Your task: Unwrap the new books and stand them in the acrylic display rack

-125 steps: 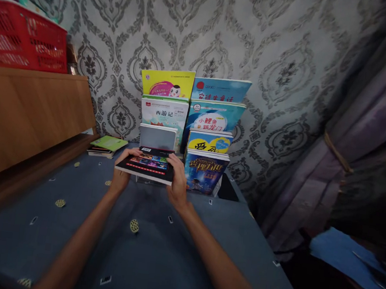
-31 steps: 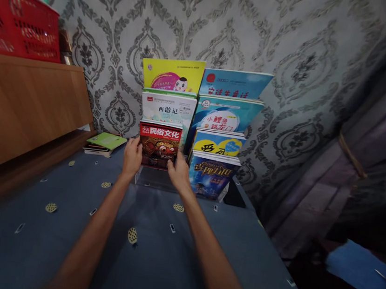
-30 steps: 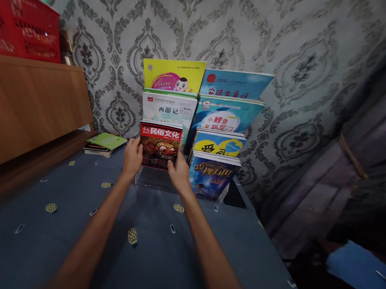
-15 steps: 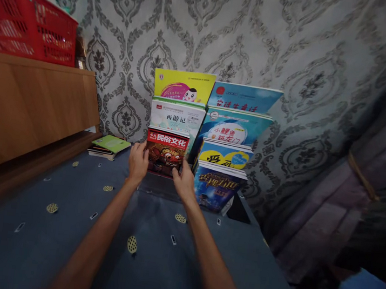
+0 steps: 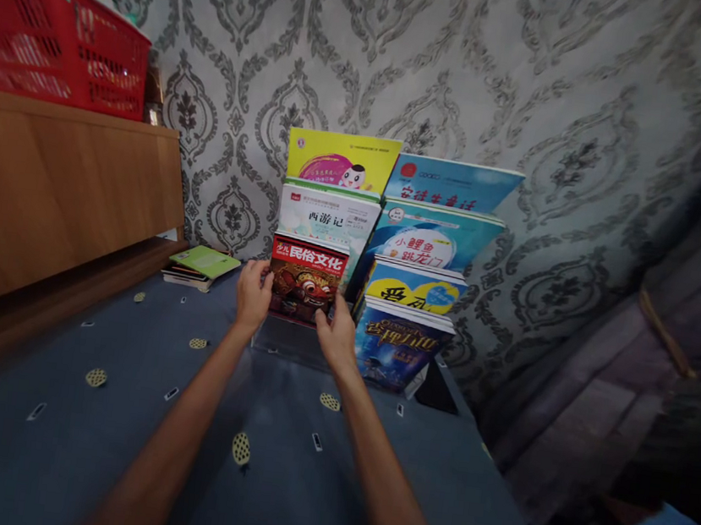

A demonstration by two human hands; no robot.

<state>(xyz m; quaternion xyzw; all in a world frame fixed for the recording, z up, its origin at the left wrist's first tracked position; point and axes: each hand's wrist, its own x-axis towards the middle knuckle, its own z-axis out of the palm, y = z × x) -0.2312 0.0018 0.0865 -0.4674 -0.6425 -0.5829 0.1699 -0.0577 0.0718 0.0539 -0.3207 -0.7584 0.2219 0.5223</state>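
A book with a red title band and a dark picture cover (image 5: 306,284) stands upright between my hands. My left hand (image 5: 253,295) is closed on its left edge, fingertips behind it. On its right edge is my right hand (image 5: 337,331), with the thumb on the front cover and the other fingers partly hidden. Behind it rise a white book (image 5: 331,216) and a yellow book (image 5: 342,159). To the right, a dark blue book (image 5: 398,349) fronts a column with a blue-and-yellow book (image 5: 415,287) and two light-blue books, the front one (image 5: 436,235) lower.
A small pile of books with a green one on top (image 5: 205,261) lies left of my hands. Farther left, a red basket (image 5: 58,39) sits on a wooden cabinet (image 5: 64,202). Patterned wallpaper backs the books; a gathered curtain (image 5: 602,396) hangs at right. Dark blue patterned cloth (image 5: 189,430) covers the surface.
The view has shifted slightly, so the books appear a little farther right and lower. Both hands stay at the sides of the red-banded book, which has barely moved between them.
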